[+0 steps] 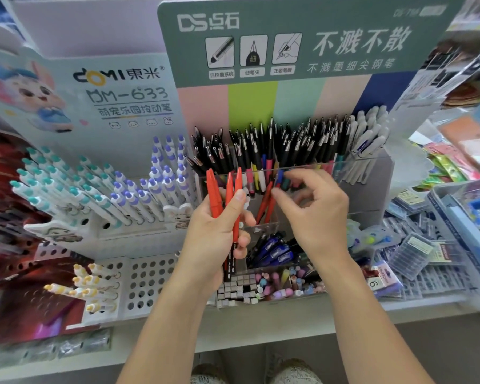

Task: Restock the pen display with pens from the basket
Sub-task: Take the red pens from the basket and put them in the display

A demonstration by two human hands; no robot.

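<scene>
My left hand point(219, 231) grips a small bundle of red pens point(227, 200) upright in front of the clear acrylic pen display point(366, 187). My right hand point(313, 212) pinches the upper ends of two red pens point(265, 206) that lean inside a front compartment of the display. Behind them, the back row is packed with black-capped pens point(275, 145) and white pens point(369, 134). A lower compartment holds blue pens point(277, 250). No basket can be made out.
A white peg rack point(139, 284) to the left carries teal, purple and yellow click pens. Small erasers and caps fill the clear tray point(275, 289) at the front. Packaged refills point(416, 250) and a bin point(460, 206) lie to the right on the shelf.
</scene>
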